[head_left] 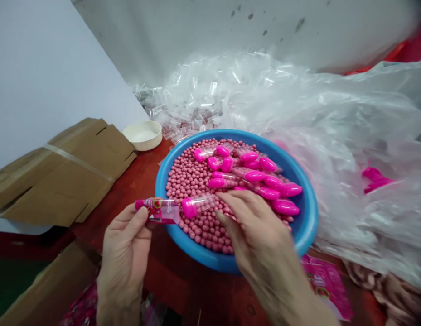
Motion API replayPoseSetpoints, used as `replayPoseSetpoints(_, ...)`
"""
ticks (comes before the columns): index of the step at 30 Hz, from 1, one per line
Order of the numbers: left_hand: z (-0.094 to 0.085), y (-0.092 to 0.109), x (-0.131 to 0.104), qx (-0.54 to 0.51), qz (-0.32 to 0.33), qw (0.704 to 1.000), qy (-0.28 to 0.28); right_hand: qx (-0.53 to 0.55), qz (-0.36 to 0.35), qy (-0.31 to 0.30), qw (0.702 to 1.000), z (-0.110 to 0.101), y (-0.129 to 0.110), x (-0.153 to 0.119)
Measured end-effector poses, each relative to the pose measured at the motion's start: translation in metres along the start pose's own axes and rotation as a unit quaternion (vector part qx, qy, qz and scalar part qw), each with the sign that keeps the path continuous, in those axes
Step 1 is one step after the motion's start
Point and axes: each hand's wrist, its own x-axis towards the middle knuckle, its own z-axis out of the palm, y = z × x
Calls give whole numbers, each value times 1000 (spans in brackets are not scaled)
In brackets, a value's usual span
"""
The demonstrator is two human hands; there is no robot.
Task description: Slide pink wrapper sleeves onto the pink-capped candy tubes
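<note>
My left hand [128, 240] pinches a small printed pink packet [160, 211] at the near left rim of a blue basin [310, 217]. In the basin lie many pink beads [186, 176] and several clear tubes with bright pink caps [253, 175]. My right hand [254, 222] is over the beads, its fingertips closed on the clear end of a capped tube [198, 204]. That tube's pink cap points left, close to the packet's clear end. Whether the two touch is unclear.
Flattened cardboard [70, 172] and a white round lid [142, 135] lie to the left. Behind the basin is a heap of clear tubes [196, 99]; clear plastic bags [360, 122] spread right. Pink printed packets [327, 283] lie at lower right on the red table [183, 290].
</note>
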Motion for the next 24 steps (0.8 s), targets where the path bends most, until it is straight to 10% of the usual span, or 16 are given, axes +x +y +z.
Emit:
replayPoseSetpoints(6, -7, 0, 3, 1, 0, 1000, -28, -167, -32, -171, 970, 47, 14, 14)
replayPoseSetpoints(19, 3, -6, -4, 15, 12, 999, -50, 19, 93, -42, 995, 27, 12, -7)
replayPoseSetpoints(24, 14, -11, -16, 48, 53, 995, -76, 291, 256, -3, 922, 4, 11, -25)
